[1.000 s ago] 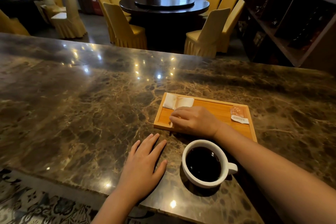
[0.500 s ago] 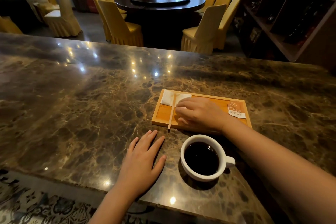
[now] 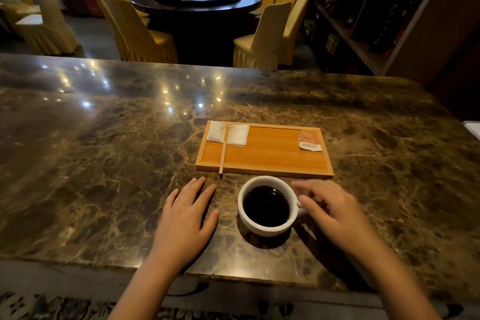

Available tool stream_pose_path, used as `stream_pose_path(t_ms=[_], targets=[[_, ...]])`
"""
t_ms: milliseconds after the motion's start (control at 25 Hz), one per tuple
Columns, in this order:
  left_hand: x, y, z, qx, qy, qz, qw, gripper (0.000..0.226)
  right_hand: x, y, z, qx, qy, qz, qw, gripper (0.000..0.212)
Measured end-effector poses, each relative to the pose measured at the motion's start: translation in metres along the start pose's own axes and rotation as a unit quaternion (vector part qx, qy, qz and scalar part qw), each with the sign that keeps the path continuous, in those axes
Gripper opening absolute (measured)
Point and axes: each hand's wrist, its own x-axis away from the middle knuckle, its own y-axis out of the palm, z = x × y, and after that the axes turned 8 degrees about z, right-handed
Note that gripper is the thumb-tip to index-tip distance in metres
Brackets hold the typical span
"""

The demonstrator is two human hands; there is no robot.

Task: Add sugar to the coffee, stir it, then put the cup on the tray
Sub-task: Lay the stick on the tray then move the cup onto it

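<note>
Seemingly only the last step is left: a torn sugar packet [image 3: 310, 141] lies on the far right corner of the wooden tray [image 3: 265, 161], and the stir stick [image 3: 223, 152] rests across a white napkin [image 3: 228, 134] at the far left, its near end poking over the tray's edge, which suggests sugar and stirring are done, though the dark coffee itself gives no proof. The white cup [image 3: 267, 206] stands on the marble counter [image 3: 104, 163], just short of the tray. The right hand [image 3: 330, 212] is blurred, fingers spread and unclosed beside the handle; whether they touch it cannot be told. The left hand [image 3: 184, 218] lies flat and empty across the cup from it. Beyond the reaching fingers, the tray's middle is bare, so only its raised near rim needs clearing.
</note>
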Motion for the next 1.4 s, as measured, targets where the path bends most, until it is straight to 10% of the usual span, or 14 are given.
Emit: stream_pose_path(t_ms=[360,1400], targets=[[-0.001,-0.002,0.002,0.000,0.000,-0.006,1.000,0.051,0.018,0.012,0.001,-0.215,0.160,-0.019,0.963,0.011],[0.000,-0.002,0.002,0.010,0.000,-0.004,1.000,0.051,-0.060,-0.018,0.017,-0.332,0.171,0.004,0.928,0.024]])
